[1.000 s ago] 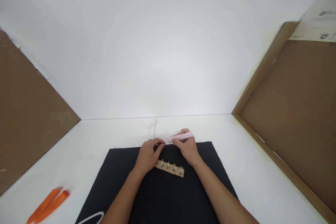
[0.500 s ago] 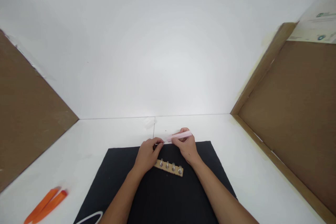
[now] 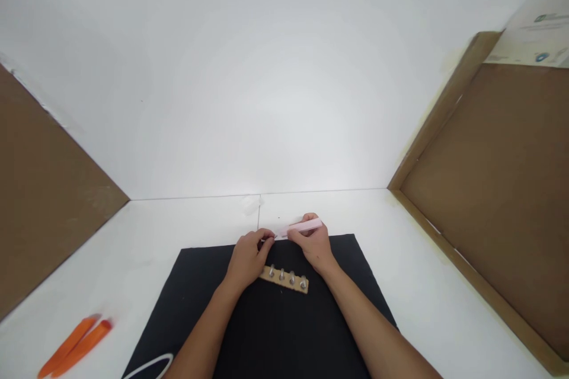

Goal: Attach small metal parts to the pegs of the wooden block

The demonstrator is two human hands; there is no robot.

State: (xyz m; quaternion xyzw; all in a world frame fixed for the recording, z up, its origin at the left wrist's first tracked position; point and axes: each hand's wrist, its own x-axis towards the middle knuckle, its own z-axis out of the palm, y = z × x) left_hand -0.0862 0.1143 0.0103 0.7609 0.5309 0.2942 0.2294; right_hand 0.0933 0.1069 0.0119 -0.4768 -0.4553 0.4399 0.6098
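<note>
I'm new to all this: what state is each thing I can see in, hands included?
Left hand: fingertips pinched on a tiny thing, too small to name.
Right hand: closed around the pink stick.
Pink stick: held, its tip at the left fingertips.
Brown strip: lying slantwise on the mat, bearing shiny bits.
Black mat: spread flat.
Orange sticks: lying side by side.
White loop: bent, partly out of view.

You can read no words here; the pale sheet [image 3: 522, 42] at your upper right bears a green mark [image 3: 540, 18], a round blue sign [image 3: 542, 57] and illegibly small print [image 3: 543, 27].
</note>
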